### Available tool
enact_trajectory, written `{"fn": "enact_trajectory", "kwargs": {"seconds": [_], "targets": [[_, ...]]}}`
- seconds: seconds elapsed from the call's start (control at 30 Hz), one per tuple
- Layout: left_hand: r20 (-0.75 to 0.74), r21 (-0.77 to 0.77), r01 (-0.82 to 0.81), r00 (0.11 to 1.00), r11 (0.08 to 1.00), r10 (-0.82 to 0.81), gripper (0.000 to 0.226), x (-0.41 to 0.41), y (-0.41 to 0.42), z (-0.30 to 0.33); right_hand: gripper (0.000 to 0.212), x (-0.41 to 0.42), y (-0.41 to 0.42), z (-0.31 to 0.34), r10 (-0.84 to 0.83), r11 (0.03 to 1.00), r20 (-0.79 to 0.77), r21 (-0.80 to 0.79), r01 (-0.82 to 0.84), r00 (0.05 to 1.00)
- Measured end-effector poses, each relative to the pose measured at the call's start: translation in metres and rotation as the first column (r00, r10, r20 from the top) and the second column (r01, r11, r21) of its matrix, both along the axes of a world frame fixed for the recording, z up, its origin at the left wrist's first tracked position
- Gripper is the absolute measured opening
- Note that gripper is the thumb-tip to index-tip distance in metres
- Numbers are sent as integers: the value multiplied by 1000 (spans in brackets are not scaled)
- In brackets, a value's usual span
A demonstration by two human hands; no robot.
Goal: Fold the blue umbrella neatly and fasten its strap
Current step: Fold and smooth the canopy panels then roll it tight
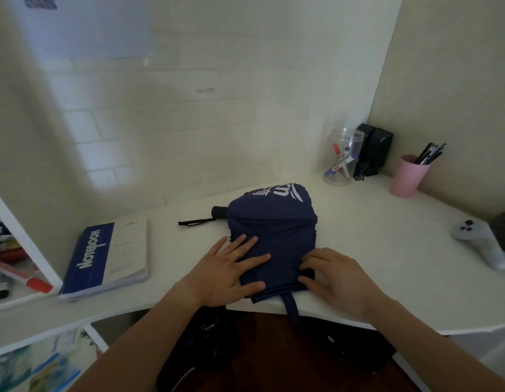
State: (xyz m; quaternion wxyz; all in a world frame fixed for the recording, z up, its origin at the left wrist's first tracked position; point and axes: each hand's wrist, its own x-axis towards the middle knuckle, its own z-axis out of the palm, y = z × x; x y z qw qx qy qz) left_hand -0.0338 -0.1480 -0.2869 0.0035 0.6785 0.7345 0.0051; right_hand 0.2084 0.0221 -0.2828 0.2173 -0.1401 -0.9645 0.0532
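The collapsed blue umbrella (274, 236) lies flat on the white desk (373, 236), its canopy spread wide with white lettering at the far end. Its black handle (219, 212) and black wrist loop (194, 222) stick out at the far left. The blue fastening strap (291, 305) hangs loose over the desk's front edge. My left hand (231, 270) presses flat, fingers spread, on the near left part of the cloth. On the near right edge of the canopy rests my right hand (336, 278), its fingertips curled against the cloth.
A blue and white notebook (107, 258) lies at the left. At the back right stand a clear jar of markers (343, 157), a black speaker (373, 148) and a pink cup of pens (408, 175). A grey controller (480, 241) lies at the far right.
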Motion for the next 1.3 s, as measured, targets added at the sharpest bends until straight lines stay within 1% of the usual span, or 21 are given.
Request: {"fn": "enact_trajectory", "kwargs": {"seconds": [0.1, 0.2, 0.27, 0.33, 0.4, 0.47, 0.53, 0.57, 0.67, 0.73, 0.8, 0.87, 0.9, 0.93, 1.0, 1.07, 1.1, 1.17, 1.23, 1.27, 1.3], "targets": [[5, 15, -2, 1000, 1000, 2, 70, 4, 2, 5, 23, 7, 1, -5, -10, 998, -41, -56, 8, 999], [16, 48, -11, 1000, 999, 10, 66, 8, 6, 9, 17, 8, 0, -4, 17, 993, -38, -115, -22, 999], [8, 126, -2, 1000, 992, 0, 64, 11, 8, 9, 13, 9, 0, -4, 5, 987, -51, -159, -13, 999], [-23, 219, 48, 999, 974, -44, 64, 15, 9, 8, 9, 9, -1, -3, -5, 983, -69, -186, -8, 998], [-44, 258, 107, 994, 960, -99, 60, 15, 9, 5, 6, 7, -1, -3, -2, 981, -83, -193, -14, 997], [30, 215, 104, 993, 971, -113, 59, 16, 6, 2, 5, 6, -3, -2, 4, 983, -91, -184, -21, 996], [125, 161, 81, 987, 984, -102, 57, 17, 3, 2, 7, 6, -6, 0, 22, 989, -123, -143, -40, 992], [148, 143, 79, 984, 987, -101, 55, 19, 2, 2, 6, 6, -8, 2, 46, 991, -138, -115, -62, 989], [118, 116, 105, 986, 988, -119, 50, 22, 1, 2, 3, 8, -12, 2, 131, 988, -92, -67, -137, 987], [79, 98, 110, 990, 989, -118, 49, 23, 1, 0, 5, 9, -12, 7, 126, 991, -55, -43, -129, 990], [55, 90, 112, 992, 990, -117, 49, 23, -1, 1, 7, 3, -13, 18, 97, 994, -125, -37, -103, 987], [19, 89, 128, 991, 988, -130, 50, 23, -1, 1, 8, -10, -14, 28, 108, 992, -193, -39, -118, 975], [0, 90, 133, 991, 987, -134, 50, 23, -1, 2, 14, -17, -14, 30, 123, 991, -172, -33, -131, 977], [-19, 88, 135, 991, 987, -134, 50, 23, -2, 2, 22, -24, -12, 28, 130, 991, -103, -30, -134, 986], [-44, 73, 125, 992, 989, -122, 50, 23, -4, 3, 43, -28, -2, 17, 98, 995, 110, -26, -96, 989], [-19, 51, 99, 995, 994, -98, 50, 24, -9, 5, 61, -22, 8, 4, 24, 1000, 340, -18, -19, 940], [7, 37, 84, 996, 996, -84, 49, 24, -11, 7, 66, -17, 11, 0, 3, 1000, 415, -22, 6, 910], [34, -7, 62, 998, 998, -62, 51, 24, -12, 9, 68, -11, 14, -4, -6, 999, 479, -41, 29, 878], [83, -31, 41, 996, 999, -38, 54, 23, -9, 13, 67, -11, 15, -3, -7, 998, 505, -45, 34, 863], [115, -10, 14, 993, 1000, -13, 54, 23, -6, 15, 66, -11, 15, -2, -3, 998, 513, -49, 33, 858], [111, 52, -8, 994, 999, 2, 53, 23, -4, 16, 66, -11, 15, -3, -5, 998, 516, -50, 35, 857]]}}
